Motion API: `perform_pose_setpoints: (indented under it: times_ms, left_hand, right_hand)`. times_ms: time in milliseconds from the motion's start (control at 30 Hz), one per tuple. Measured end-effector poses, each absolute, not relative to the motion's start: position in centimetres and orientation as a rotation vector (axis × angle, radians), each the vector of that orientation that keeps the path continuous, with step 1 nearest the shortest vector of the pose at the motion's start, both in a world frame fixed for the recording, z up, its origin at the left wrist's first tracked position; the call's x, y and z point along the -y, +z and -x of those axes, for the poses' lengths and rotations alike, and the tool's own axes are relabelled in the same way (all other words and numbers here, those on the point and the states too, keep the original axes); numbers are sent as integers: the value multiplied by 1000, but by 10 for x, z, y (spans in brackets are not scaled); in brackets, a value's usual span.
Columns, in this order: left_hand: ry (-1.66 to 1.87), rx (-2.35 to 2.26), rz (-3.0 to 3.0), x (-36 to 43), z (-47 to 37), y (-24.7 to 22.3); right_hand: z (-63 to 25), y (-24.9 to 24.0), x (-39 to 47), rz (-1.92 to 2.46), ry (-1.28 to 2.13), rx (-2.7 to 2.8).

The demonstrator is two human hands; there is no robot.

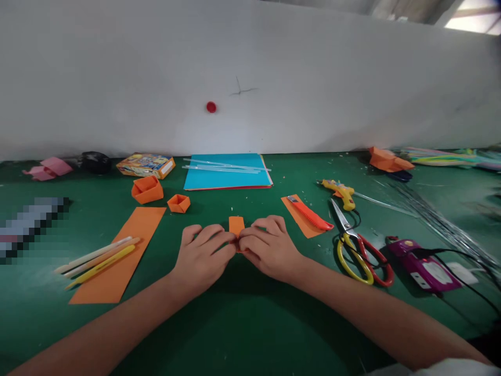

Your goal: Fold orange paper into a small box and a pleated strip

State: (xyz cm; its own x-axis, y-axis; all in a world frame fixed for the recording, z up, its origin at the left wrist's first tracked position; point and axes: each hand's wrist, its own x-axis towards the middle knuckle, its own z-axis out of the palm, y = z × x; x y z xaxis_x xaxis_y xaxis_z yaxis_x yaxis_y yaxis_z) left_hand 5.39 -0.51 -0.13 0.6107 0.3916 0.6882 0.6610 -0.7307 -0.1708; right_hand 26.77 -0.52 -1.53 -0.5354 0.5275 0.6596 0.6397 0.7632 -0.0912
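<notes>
A small orange paper piece (pixel 236 225) stands up between my hands at the middle of the green table, its lower part hidden by my fingers. My left hand (pixel 204 256) pinches its lower left side. From the right, my right hand (pixel 271 247) closes on the same piece, with fingertips meeting those of the left. Beyond them to the left stand a larger folded orange paper box (pixel 147 189) and a smaller one (pixel 179 203). An orange paper strip (pixel 129 261) lies at the left under several sticks (pixel 102 265).
Right of my hands lie a red cutter (pixel 311 214) on orange paper, a yellow glue gun (pixel 340 191), scissors (pixel 357 250) and a purple power block (pixel 428 269) with cables. Blue sheets (pixel 223 180) lie near the white wall (pixel 156 78), beside a patterned box (pixel 146 165).
</notes>
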Motion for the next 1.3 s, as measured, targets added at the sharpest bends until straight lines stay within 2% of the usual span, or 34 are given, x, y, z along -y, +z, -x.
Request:
perform_pose_setpoints:
  times_ms: [333,567,800,1067,1300]
  left_hand:
    - [-988,1064,2773,2,-52,-12]
    - [-917,1309,3011,-6,-51,-15]
    - [-778,1503,3123,-8,-55,-13]
    - [-708,1480,3075,-9,-54,-21]
    - [-750,1452,3009,-11,-54,-23]
  right_hand:
    - [-266,-23,2,933,176,2193]
    - [-267,-18,0,1078,555,2162]
    - [-265,-16,-4,1212,794,2073]
    - [-265,-21,-10,1200,780,2087]
    - [-269,-32,-18,1062,570,2189]
